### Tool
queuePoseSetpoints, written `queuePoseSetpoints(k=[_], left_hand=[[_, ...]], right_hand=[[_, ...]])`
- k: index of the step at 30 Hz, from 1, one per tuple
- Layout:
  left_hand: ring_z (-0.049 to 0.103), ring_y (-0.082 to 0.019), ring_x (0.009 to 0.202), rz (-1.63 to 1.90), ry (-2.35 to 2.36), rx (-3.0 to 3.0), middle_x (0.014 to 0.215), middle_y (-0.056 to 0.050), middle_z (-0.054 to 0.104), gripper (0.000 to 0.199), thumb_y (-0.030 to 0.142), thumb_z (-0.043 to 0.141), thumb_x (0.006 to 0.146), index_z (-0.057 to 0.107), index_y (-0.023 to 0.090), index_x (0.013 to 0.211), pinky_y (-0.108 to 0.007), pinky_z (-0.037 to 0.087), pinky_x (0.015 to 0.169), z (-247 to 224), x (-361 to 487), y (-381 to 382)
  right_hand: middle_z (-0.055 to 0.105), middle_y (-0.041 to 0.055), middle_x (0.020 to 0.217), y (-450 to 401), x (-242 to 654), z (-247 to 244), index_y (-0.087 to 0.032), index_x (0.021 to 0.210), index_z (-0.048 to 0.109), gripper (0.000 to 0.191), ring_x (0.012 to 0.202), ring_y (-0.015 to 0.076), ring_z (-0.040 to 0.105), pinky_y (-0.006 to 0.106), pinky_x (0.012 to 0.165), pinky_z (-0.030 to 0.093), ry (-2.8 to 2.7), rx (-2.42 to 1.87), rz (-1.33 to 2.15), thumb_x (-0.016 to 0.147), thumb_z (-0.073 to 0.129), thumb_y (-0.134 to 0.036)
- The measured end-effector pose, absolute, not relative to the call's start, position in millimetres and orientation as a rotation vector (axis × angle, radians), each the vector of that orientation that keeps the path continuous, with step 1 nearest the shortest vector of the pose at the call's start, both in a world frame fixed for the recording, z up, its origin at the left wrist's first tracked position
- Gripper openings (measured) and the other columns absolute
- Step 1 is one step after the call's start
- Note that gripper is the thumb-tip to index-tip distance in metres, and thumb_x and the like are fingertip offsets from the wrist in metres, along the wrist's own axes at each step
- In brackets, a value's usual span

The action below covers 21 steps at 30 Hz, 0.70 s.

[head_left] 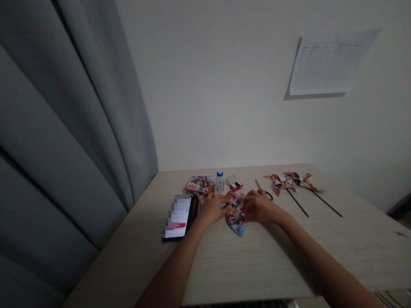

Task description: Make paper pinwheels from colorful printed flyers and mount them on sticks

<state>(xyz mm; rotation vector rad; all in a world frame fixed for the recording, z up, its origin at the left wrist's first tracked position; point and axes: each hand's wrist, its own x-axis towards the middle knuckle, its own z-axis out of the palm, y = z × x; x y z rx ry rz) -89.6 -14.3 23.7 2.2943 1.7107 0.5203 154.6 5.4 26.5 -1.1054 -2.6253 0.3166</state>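
Note:
A folded piece of colourful printed paper [236, 220] lies on the table between my two hands, its pointed end toward me. At its left edge, the thumb and forefinger of my left hand [212, 210] grip the paper, while the other fingers reach out over the table. My right hand [259, 207] has its fingers closed on the paper's right side, and the fingertips are partly hidden. Just beyond the right hand lies a pair of scissors [269, 196], partly covered by the hand. A phone [178, 218] with a lit screen rests left of my left hand.
Behind the hands are a stack of printed sheets [199, 184], a white glue bottle [220, 183] with a blue cap and a small red-and-white box [235, 184]. Two paper pinwheels [284, 182] on dark sticks lie at right. A grey curtain [80, 128] borders the table's left side.

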Motion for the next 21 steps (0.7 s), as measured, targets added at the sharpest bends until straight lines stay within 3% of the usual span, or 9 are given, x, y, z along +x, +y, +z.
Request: queuePoseSetpoints(k=[6, 21], left_hand=[[0.038, -0.036, 0.142, 0.447, 1.654, 2.293, 0.141, 0.005, 0.062, 0.036, 0.060, 0.060, 0.088, 0.071, 0.046, 0.120, -0.068, -0.005, 0.118, 22, -98, -9], [0.036, -0.037, 0.143, 0.434, 1.641, 2.277, 0.141, 0.005, 0.062, 0.036, 0.059, 0.062, 0.087, 0.071, 0.047, 0.120, -0.070, -0.007, 0.116, 20, -102, -6]], right_hand=[[0.076, 0.0039, 0.099, -2, 149, 33, -0.028, 0.086, 0.077, 0.026, 0.112, 0.0309, 0.054, 0.052, 0.101, 0.028, -2.661, -1.036, 0.274, 0.067, 0.086, -0.044], [0.076, 0.0018, 0.098, -11, 139, 39, -0.033, 0.090, 0.078, 0.019, 0.113, 0.0289, 0.055, 0.052, 0.106, 0.023, -2.705, -0.943, 0.291, 0.072, 0.082, -0.038]])
